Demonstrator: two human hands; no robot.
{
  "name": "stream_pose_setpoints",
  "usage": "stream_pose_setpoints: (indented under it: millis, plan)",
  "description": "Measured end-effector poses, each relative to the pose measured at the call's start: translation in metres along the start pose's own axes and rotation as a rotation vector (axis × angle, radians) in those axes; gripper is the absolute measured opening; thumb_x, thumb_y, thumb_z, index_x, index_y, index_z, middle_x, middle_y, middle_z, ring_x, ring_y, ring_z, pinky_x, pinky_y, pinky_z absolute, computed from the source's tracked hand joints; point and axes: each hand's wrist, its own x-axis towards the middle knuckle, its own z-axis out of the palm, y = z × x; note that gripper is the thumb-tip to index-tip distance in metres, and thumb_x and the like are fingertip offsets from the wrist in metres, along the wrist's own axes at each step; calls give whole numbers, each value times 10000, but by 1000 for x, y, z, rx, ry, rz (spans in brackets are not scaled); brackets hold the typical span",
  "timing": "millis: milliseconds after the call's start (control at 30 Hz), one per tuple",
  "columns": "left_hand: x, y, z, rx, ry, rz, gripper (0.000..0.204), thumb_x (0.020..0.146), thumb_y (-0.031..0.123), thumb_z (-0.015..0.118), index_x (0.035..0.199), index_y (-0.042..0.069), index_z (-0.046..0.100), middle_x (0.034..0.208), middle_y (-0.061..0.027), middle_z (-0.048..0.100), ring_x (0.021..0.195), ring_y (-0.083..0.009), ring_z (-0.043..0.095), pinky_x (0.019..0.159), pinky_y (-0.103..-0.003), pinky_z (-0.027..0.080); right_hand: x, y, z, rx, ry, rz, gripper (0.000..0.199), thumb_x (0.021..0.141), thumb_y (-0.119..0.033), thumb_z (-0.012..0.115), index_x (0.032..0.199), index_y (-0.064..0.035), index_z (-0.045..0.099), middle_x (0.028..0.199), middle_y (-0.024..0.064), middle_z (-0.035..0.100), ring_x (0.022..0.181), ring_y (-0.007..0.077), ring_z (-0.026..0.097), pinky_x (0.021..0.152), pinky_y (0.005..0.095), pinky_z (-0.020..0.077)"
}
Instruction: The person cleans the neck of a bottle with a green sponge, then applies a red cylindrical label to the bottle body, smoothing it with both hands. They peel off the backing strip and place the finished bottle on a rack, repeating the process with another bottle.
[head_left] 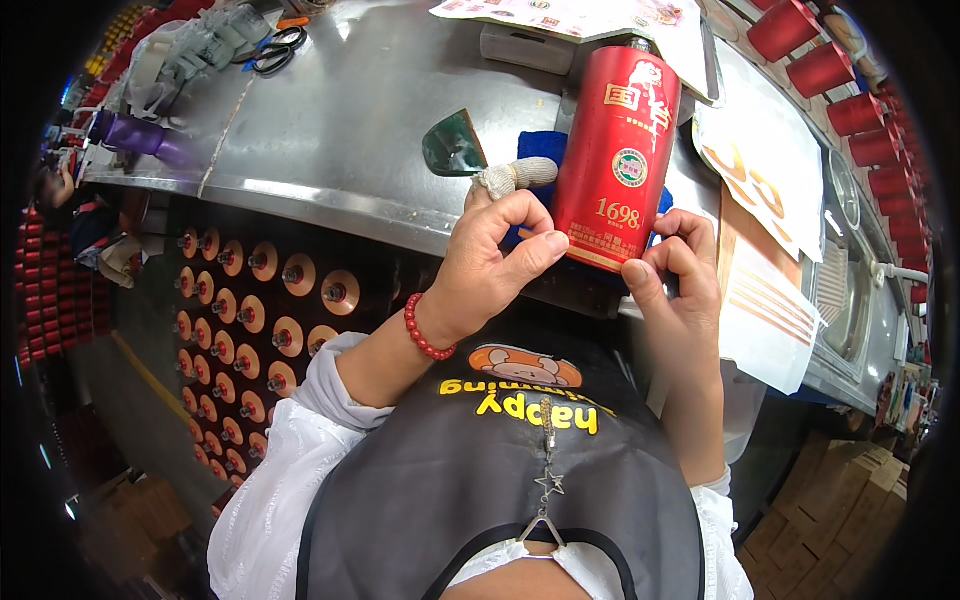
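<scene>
A red bottle (615,160) with white and gold print lies tilted at the table's front edge, its neck pointing away from me. My left hand (500,245) is at its lower left edge, thumb and forefinger pinched together against it. Pale knit finger covers (515,177) sit on fingers of that hand and reach towards the bottle's side. My right hand (682,270) has curled fingers and its thumb on the lower right corner. Anything thin between the fingertips is too small to make out. Under the bottle is a blue cloth (540,148).
A dark green curved piece (455,146) lies on the metal table (360,110). Scissors (280,50) are at the far left, near a purple bottle (130,133). Decal sheets (765,310) lie at right. Several red bottles (340,292) stand below left; others (820,70) line the right.
</scene>
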Motion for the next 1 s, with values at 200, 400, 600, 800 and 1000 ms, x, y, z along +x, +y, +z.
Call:
stream_pose_setpoints:
  millis: [200,400,600,800,1000]
  plan:
    - [0,-4,3,20,85,43,198,882,233,735,820,81,624,1014,-70,576,1019,-206,469,948,-352,379,2,0,0,-19,10,-47,268,877,-172,776,786,-11,582,1112,148,484,986,187,504,685,272,448]
    - [-1,-10,-1,-29,99,46,200,872,252,738,874,71,654,1284,-187,576,1231,-293,457,1096,-414,315,2,3,-2,-72,-2,-53,278,883,-186,773,784,-8,584,1124,138,475,949,164,510,667,257,444]
    - [-5,-14,-3,-19,64,-47,174,935,201,672,879,42,629,908,-4,546,837,-74,468,734,-237,376,2,0,-1,-53,-10,-9,301,890,-213,771,778,-12,576,1101,143,479,1051,196,500,764,282,444]
    - [-6,-25,-5,72,104,19,147,937,171,652,894,34,622,874,-2,587,785,-76,512,708,-233,414,2,2,0,-34,-3,-10,334,895,-250,764,767,-24,554,1061,145,490,1122,243,466,897,340,413]
    - [-30,-22,4,528,435,435,242,860,43,647,1098,12,682,1148,-105,694,1098,-299,572,944,-385,465,2,7,-1,-32,-22,-25,328,901,-262,755,782,-36,549,1119,138,469,1122,237,450,950,347,380]
